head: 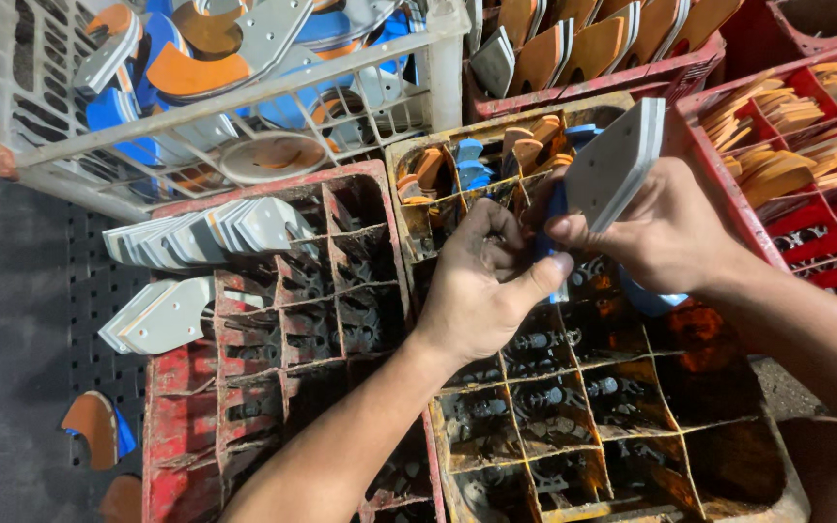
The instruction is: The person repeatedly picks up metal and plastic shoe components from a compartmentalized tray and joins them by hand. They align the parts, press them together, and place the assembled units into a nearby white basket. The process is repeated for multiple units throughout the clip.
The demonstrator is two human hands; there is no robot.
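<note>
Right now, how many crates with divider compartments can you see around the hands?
5, and more may sit outside the view: a worn red crate at lower left, a yellowish crate under both hands, a white lattice crate at upper left, and two red crates, at top centre and far right.

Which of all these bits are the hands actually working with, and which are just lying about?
In hand:
left hand
right hand
grey flat pieces
blue piece

Lying about:
white basket
red crate
grey stacks
orange pieces

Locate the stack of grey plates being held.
In the head view, upper right of centre: the grey plate stack sits in the right hand, above the yellow crate.
</note>
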